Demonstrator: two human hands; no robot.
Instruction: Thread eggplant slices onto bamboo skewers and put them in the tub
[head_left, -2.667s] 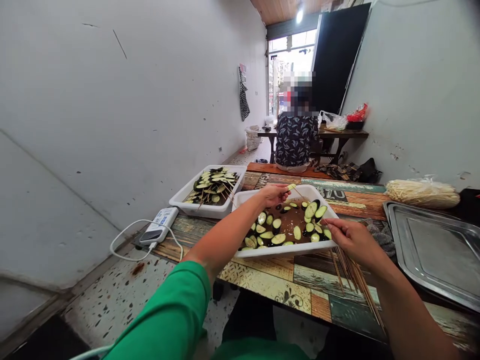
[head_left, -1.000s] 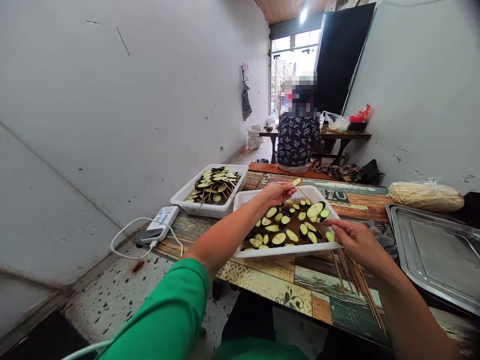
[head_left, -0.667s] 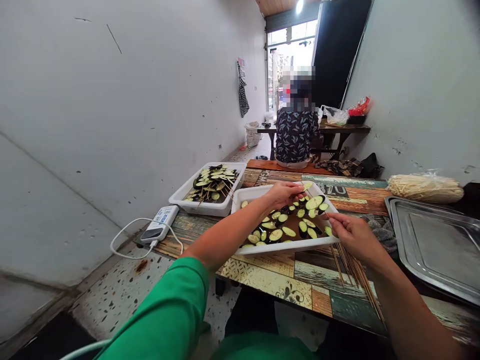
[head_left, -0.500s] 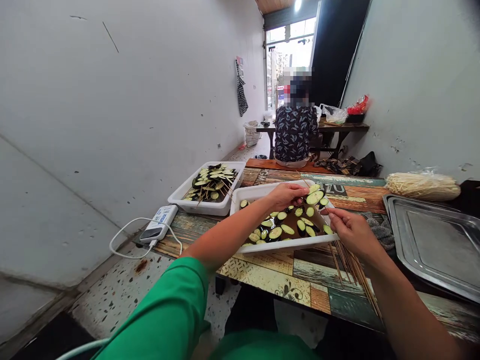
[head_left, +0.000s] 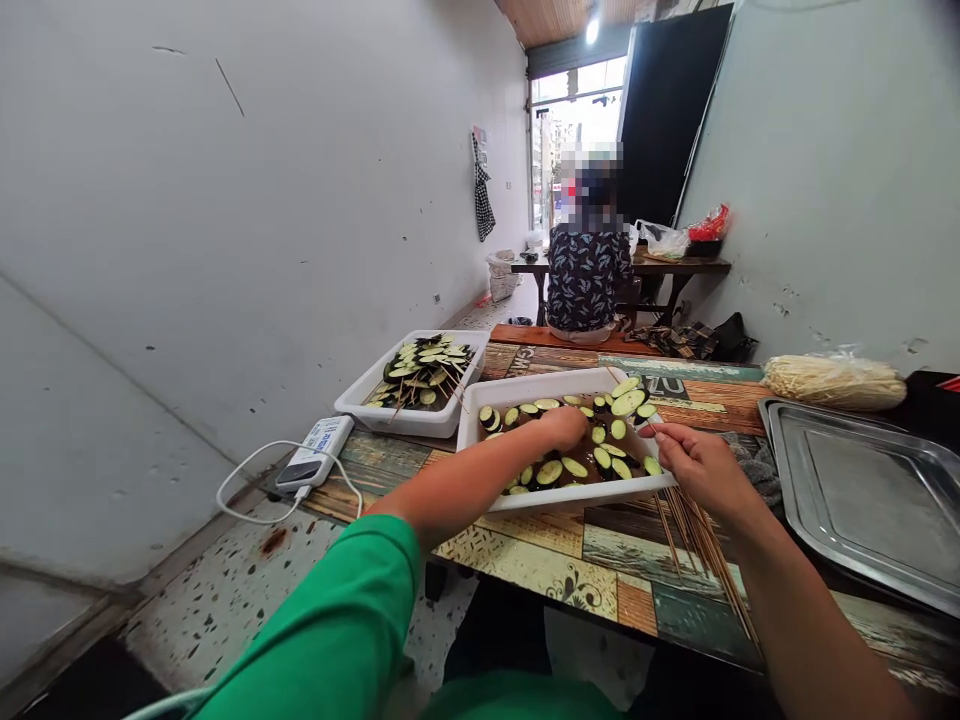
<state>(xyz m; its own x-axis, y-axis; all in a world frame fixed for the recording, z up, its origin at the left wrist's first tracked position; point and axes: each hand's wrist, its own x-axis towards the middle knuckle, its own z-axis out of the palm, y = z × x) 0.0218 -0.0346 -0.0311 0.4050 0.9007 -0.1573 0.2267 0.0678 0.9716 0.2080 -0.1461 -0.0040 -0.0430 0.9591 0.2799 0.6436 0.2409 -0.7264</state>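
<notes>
Left hand [head_left: 566,428] in white tub [head_left: 574,495] near front edge of tabletop [head_left: 525,562]: fingers hidden, can't tell grip. Right hand [head_left: 697,462] pinching eggplant skewer [head_left: 628,402] at tub's right edge.

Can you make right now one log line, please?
Left hand: in white tub, grip hidden | Right hand: holding eggplant skewer | Table: loose sticks near tub

We have a white tub [head_left: 585,492] with brown water [head_left: 589,450] and light green, black-edged eggplant slices [head_left: 549,472]. At ten o'clock from it, another tub [head_left: 394,421] is white. Our patchwork table [head_left: 517,555] is brown, cream and dark green. At eight, our sleeve [head_left: 337,610] is green. At twelve, a person's dark shirt [head_left: 586,280] has pale leaves; at eleven, a cloth [head_left: 484,205] has black-and-white checks.
</notes>
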